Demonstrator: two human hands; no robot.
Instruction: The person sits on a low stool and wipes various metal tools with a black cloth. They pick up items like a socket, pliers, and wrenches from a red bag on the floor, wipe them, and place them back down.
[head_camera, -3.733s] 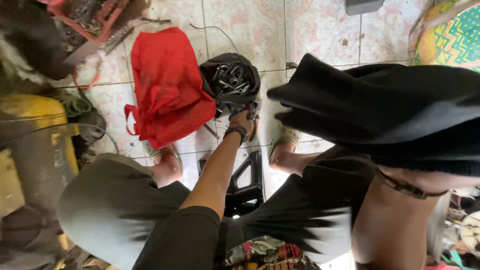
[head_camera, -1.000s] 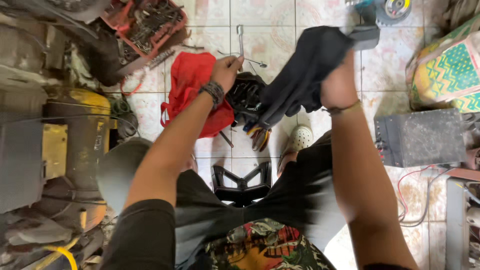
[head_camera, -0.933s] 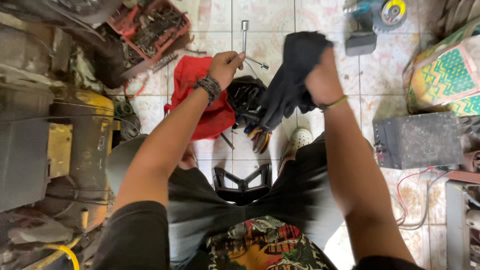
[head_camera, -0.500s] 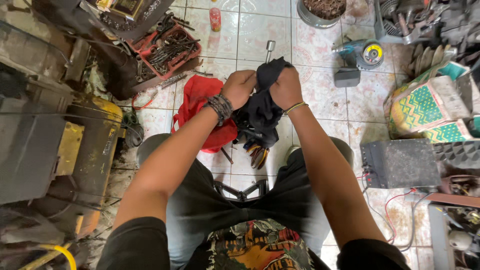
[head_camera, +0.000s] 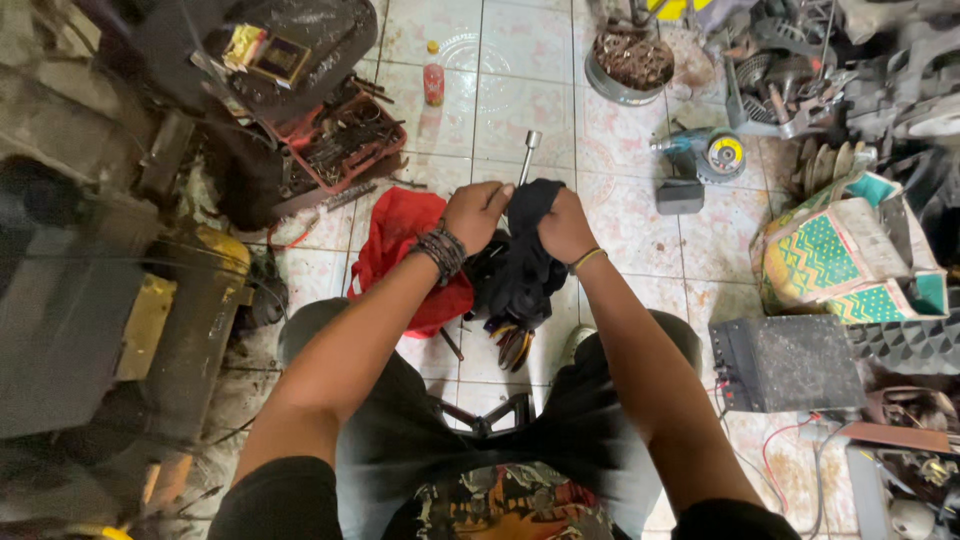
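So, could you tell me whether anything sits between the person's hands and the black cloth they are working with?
Nothing visible does. The left hand and the right hand both grip the bunched black cloth directly, bare fingers on fabric. The red bag lies on the floor beneath, left of the hands.

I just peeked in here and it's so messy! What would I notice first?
Right in the middle, the left hand and right hand bunch up a black cloth. Just left of it a bright red bag lies on the tiled floor. At the right edge sits a green and yellow patterned box.
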